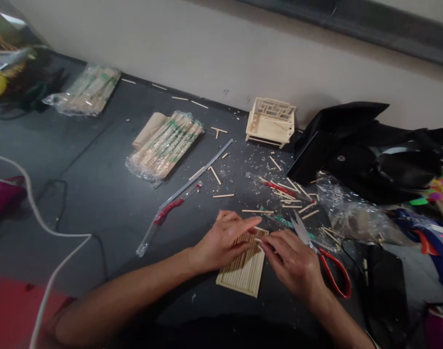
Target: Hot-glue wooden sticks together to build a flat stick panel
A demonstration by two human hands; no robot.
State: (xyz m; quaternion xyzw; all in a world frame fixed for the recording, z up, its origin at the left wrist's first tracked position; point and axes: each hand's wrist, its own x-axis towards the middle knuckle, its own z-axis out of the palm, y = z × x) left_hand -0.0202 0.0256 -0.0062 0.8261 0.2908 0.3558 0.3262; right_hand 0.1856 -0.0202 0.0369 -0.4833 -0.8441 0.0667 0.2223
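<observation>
A flat panel of thin wooden sticks [243,271] lies on the dark table near its front edge. My left hand [221,241] rests over the panel's upper left, its index finger stretched out to the right and its thumb below. At the panel's upper right my right hand [292,259] is closed, thumb and fingertips pinched on a small light stick [258,240]. Red-handled scissors [334,271] lie just right of my right hand, blades pointing up and left. Behind the hands, short cut sticks [290,198] are scattered around a red pen-like tool [279,188].
A small wooden stick model [271,121] stands by the wall. Two plastic-wrapped stick bundles [172,145] [92,89] lie at the left. A metal ruler [199,172] lies mid-table. At the right are a black bag [355,150], crumpled plastic [352,213] and a blue glue gun [432,242]. A white cable [42,223] crosses the left.
</observation>
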